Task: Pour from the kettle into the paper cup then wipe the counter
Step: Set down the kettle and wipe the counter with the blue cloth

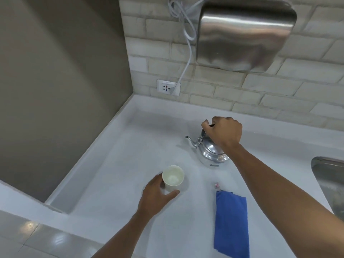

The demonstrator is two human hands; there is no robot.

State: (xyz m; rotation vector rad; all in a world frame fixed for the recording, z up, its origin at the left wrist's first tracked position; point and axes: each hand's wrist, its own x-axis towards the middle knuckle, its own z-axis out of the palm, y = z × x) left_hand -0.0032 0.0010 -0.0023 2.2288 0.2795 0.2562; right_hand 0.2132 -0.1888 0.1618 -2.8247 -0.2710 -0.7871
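Note:
A small silver kettle (210, 154) stands on the white counter (119, 161), its spout pointing left. My right hand (224, 132) is closed around the dark handle on top of it. In front and to the left, a white paper cup (173, 178) stands upright and looks empty. My left hand (157, 195) wraps its thumb and fingers around the cup's lower wall. A folded blue cloth (231, 222) lies on the counter near the front, under my right forearm.
A steel sink (329, 183) sits at the right edge. A metal hand dryer (243, 34) hangs on the brick-tile wall above the kettle, its white cord running to a wall socket (168, 87). A small scrap (216, 186) lies by the cloth. A grey wall closes the left side.

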